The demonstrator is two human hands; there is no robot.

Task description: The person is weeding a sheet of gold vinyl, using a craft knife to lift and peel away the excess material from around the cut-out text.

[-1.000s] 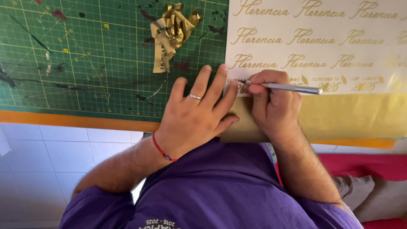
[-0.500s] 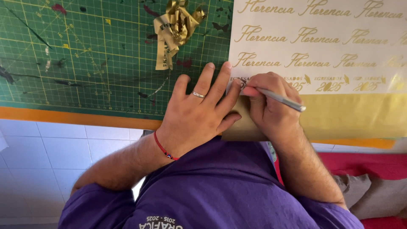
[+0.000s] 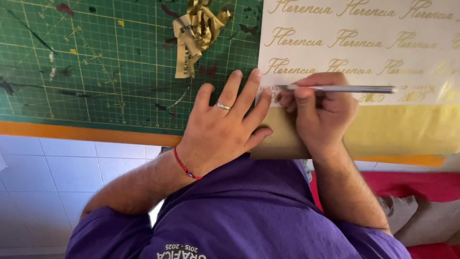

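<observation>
My left hand point(image 3: 224, 128), with a ring and a red cord bracelet, lies flat with spread fingers on the near left corner of a gold vinyl sheet point(image 3: 402, 129), holding it down. My right hand point(image 3: 320, 109) grips a thin silver weeding tool point(image 3: 345, 88), lying nearly level, its tip at the sheet's lettering beside my left fingertips. The sheet's upper part is white backing point(image 3: 364, 24) with rows of gold script letters. A crumpled wad of peeled gold vinyl point(image 3: 197, 29) rests on the green cutting mat point(image 3: 96, 62).
The mat has an orange front edge point(image 3: 72, 130) and paint marks. Below it lies a white tiled floor point(image 3: 57, 172). At the lower right are a red cloth point(image 3: 417, 182) and a grey-brown cushion point(image 3: 421, 220).
The tool has swung from pointing down-right to nearly level. My right hand has shifted slightly; the left hand stays pressed on the sheet.
</observation>
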